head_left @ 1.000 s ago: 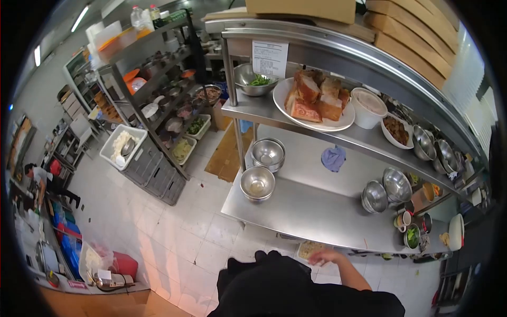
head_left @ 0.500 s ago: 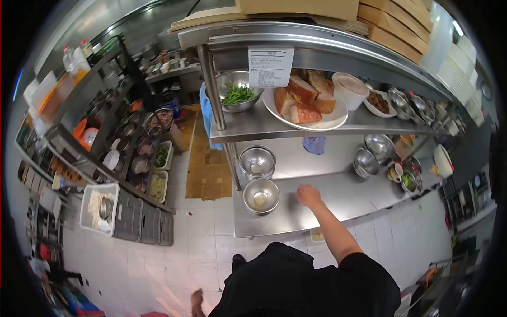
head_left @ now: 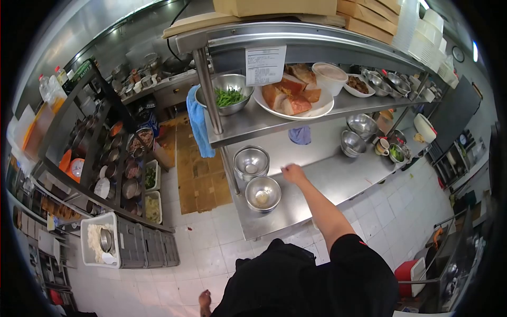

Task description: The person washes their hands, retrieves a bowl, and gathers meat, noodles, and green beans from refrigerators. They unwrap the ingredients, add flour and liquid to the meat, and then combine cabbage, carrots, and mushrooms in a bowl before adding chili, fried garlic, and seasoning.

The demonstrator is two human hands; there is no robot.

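My right hand (head_left: 293,173) reaches over the steel counter (head_left: 296,208), its fingers curled closed; whatever is in them, if anything, is hidden. Just left of it stands a stack of metal bowls (head_left: 263,193), the top one with a small pale portion at its bottom. Behind that is another metal bowl stack (head_left: 251,161) whose top bowl looks bare inside. Low at my side hangs my left hand (head_left: 205,300), small in view, its fingers seemingly curled in with nothing seen in them.
The upper shelf (head_left: 237,127) holds a bowl of green vegetables (head_left: 229,96), a plate of roasted meat chunks (head_left: 296,99) and a white tub (head_left: 330,78). A paper ticket (head_left: 265,65) hangs from it. A purple cloth (head_left: 300,135) and more bowls (head_left: 353,143) lie below. Left stands a crate (head_left: 150,248).
The view has turned slightly right, so the counter and shelf sit farther left. My right hand stays above the counter, now nearer the bowl stacks. My left hand remains low at my side.
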